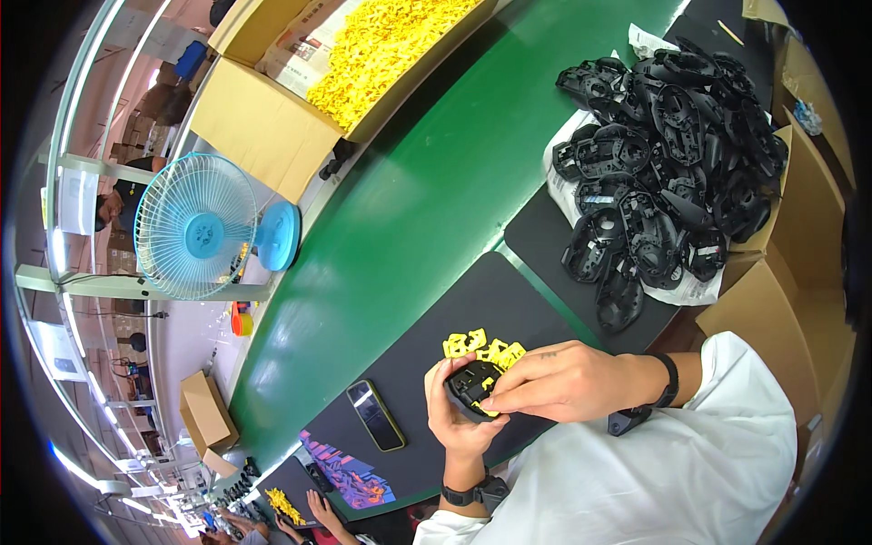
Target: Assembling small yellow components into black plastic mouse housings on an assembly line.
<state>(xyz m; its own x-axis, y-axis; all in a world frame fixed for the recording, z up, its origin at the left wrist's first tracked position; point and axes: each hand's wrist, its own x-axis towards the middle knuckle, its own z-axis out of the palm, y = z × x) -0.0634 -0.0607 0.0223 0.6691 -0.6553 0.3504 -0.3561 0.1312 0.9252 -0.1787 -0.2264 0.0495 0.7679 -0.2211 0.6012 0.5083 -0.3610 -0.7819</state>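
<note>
My left hand (451,423) is closed around a black plastic mouse shell (471,386), its hollow inner side facing up. Over the shell, my right hand (565,381) has its fingertips together at the edge, on a small yellow plastic part (488,411). Part of the shell is hidden under those fingers. Just beyond both hands, a little heap of yellow plastic parts (465,343) lies on the black mat (509,295).
A big pile of black mouse shells (668,163) sits at the right, beside open cardboard boxes (817,318). A phone (375,416) lies left of my hands. Across the green belt (363,254) stand a blue fan (204,227) and a box of yellow parts (391,54). Another person's hands (320,509) show lower left.
</note>
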